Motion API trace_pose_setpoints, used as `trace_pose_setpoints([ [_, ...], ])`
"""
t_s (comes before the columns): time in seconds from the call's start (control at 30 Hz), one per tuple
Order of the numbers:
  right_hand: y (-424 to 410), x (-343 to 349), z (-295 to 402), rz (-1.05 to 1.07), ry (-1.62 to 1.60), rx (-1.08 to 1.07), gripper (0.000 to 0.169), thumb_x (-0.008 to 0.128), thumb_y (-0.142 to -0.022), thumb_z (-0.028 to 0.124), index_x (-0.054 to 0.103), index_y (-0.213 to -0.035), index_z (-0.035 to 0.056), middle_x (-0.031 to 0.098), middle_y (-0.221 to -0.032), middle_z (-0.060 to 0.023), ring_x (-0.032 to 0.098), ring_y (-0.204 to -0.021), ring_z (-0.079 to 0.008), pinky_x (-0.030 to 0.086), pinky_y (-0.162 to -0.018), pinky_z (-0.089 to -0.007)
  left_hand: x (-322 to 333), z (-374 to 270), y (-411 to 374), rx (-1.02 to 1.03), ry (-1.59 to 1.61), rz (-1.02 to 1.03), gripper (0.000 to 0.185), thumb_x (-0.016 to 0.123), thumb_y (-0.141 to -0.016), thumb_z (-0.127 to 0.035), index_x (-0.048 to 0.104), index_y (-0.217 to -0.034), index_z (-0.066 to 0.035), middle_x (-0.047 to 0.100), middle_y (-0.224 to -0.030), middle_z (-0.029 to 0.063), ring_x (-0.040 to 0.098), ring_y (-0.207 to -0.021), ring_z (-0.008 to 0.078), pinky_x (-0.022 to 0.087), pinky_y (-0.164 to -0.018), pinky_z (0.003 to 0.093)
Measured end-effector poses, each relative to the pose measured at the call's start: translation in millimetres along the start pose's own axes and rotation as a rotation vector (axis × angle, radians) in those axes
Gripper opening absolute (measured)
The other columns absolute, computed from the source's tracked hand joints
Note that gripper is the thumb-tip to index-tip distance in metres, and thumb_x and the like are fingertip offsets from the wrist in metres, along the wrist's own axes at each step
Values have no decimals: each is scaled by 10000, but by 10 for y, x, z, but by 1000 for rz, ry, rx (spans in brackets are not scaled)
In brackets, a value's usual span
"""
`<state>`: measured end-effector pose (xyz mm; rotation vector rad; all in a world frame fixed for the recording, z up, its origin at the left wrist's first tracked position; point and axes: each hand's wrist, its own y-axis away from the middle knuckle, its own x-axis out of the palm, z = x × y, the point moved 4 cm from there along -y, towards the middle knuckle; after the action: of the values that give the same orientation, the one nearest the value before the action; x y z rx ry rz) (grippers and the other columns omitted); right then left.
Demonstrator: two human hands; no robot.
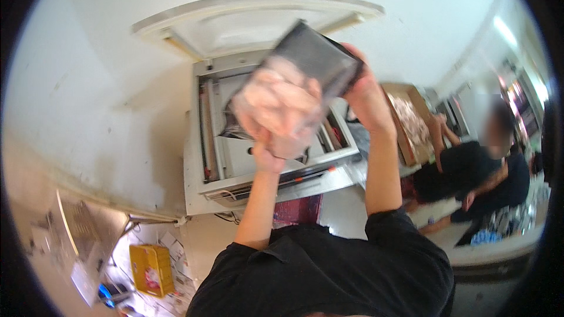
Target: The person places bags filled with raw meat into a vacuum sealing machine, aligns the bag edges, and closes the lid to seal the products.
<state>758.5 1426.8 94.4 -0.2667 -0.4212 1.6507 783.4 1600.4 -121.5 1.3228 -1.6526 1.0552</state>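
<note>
A plastic bag of pale pink raw meat (282, 101), clear in front with black showing at its upper part, is held up and tilted over an open-lidded machine, which looks like a vacuum chamber sealer (269, 176). My left hand (268, 156) grips the bag's lower, filled end. My right hand (363, 88) holds the dark upper right edge. Behind the bag, another dark plastic bag (231, 121) lies partly hidden in the machine's chamber. The raised lid (260, 2) stands against the wall. Motion blurs the bag.
A cardboard box of pale pink meat pieces (410, 123) stands right of the machine, with a co-worker's hands (440, 123) at its far edge. People in black shirts (467, 167) are at the right. A yellow plastic crate (152, 270) is on the floor at lower left.
</note>
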Motion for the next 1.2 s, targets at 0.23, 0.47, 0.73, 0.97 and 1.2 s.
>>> trace_pose_setpoints([
  [0.23,56,277,-209,62,127,126,694,853,-798,89,483,-1381,18,616,-1258,-72,577,-1151,-152,533,-926,-346,-10,-287,-135,-25,126,347,694,673,-942,-394,432,-1491,-42,544,-1460,146,516,-1356,329,423,-1140,512],
  [0.47,-52,203,-297,43,-187,114,348,747,-932,206,648,-1205,13,681,-985,-23,637,-954,-113,515,-889,-301,-206,-247,-226,65,45,268,630,628,-980,-357,432,-1490,-45,536,-1470,133,514,-1359,306,405,-1156,494],
  [0.73,-169,221,-646,-302,-640,-109,214,543,-1064,189,648,-1188,51,707,-1162,-64,649,-1080,-183,494,-986,-379,411,-380,-266,80,224,214,668,604,-996,-424,384,-1533,-93,476,-1529,117,450,-1408,334,360,-1177,544],
  [0.97,-178,178,-812,-109,-640,-32,305,594,-1038,247,553,-1297,93,593,-1338,-105,591,-1174,-212,442,-1063,-390,-110,-606,-454,-207,125,169,680,602,-992,-429,391,-1525,-63,495,-1504,175,499,-1359,388,412,-1126,589],
  [1.2,-150,206,-795,-44,61,-28,255,750,-898,47,614,-1110,91,645,-1041,-16,606,-924,-87,492,-757,-226,-115,-600,-421,-349,36,164,669,553,-1009,-452,395,-1514,-42,506,-1487,201,538,-1323,386,452,-1096,582],
])
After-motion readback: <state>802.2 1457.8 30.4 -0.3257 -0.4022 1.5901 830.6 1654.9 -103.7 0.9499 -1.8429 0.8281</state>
